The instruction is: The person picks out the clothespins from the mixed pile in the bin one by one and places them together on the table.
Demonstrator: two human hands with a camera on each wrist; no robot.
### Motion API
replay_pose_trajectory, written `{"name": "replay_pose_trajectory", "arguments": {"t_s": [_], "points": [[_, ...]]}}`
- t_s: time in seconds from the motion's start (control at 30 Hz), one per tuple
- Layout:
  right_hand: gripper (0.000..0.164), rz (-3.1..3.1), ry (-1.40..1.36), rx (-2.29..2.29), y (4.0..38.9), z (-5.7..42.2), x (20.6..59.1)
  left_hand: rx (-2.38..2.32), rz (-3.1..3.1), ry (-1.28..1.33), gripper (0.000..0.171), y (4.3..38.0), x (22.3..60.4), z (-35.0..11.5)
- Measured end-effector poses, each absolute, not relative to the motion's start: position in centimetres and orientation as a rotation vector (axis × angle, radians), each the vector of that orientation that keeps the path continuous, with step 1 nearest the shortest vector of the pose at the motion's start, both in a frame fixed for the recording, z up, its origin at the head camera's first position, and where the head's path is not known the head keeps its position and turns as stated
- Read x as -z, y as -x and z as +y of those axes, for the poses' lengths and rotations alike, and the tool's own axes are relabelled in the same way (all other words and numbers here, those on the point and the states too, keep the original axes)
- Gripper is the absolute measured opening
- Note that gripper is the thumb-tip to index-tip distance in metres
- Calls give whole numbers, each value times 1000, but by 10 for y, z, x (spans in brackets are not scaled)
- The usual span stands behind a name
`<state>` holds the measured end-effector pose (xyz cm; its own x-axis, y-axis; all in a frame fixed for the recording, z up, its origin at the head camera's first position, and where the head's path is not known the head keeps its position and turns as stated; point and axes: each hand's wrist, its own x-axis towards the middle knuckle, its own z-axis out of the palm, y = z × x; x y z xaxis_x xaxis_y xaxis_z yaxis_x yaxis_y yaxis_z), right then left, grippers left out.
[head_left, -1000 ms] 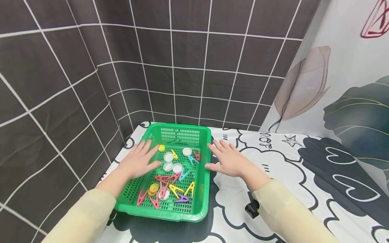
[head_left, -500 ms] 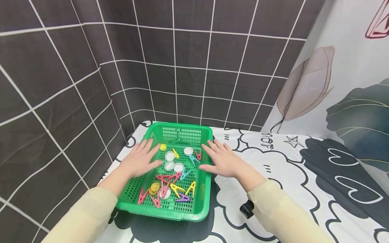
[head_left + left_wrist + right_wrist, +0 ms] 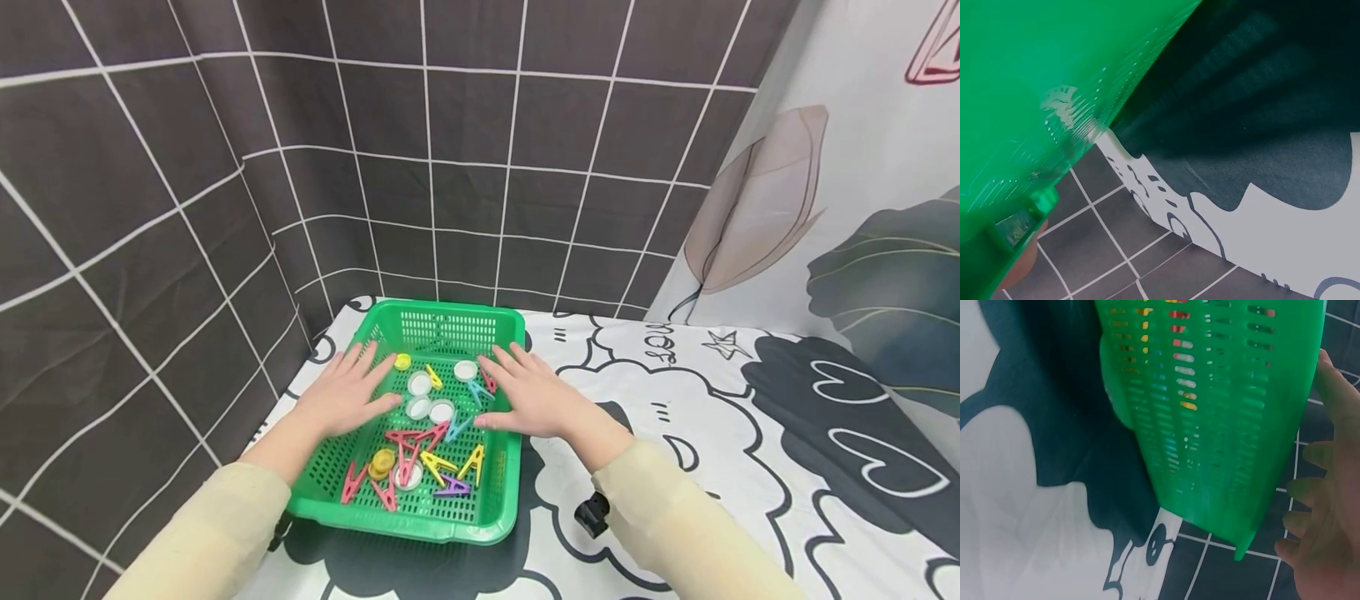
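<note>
A green plastic basket (image 3: 405,528) holds several clothespins and round bottle caps. My left hand (image 3: 341,398), palm down with fingers spread, is over the basket's left side. My right hand (image 3: 534,398) is likewise spread, above the right side. Neither hand holds anything. Beneath the right fingers lie a blue clothespin (image 3: 478,392) and part of a red clothespin (image 3: 489,382). A white cap (image 3: 466,371) is nearby. Near the left fingertips lies a yellow cap (image 3: 402,362). The right wrist view shows my right hand beside the basket's slotted wall; the left wrist view shows only a bit of finger.
Yellow clothespins (image 3: 472,463), a purple clothespin (image 3: 452,487) and red clothespins (image 3: 406,461) lie in the basket's front half. The basket stands on a black-and-white patterned cloth (image 3: 615,500). Dark grid-patterned curtains (image 3: 465,192) rise behind and at the left.
My right hand has moved left, from the basket's right rim to over its inside. My left hand and the basket's contents look unchanged.
</note>
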<state>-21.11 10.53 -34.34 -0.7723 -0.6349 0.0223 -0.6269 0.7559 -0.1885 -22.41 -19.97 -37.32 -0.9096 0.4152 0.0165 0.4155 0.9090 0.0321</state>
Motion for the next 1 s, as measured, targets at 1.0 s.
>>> {"name": "replay_pose_trajectory", "arguments": {"t_s": [1.0], "points": [[87, 2768, 1135, 316, 210, 74, 347, 67, -3075, 650, 83, 224, 373, -199]]}}
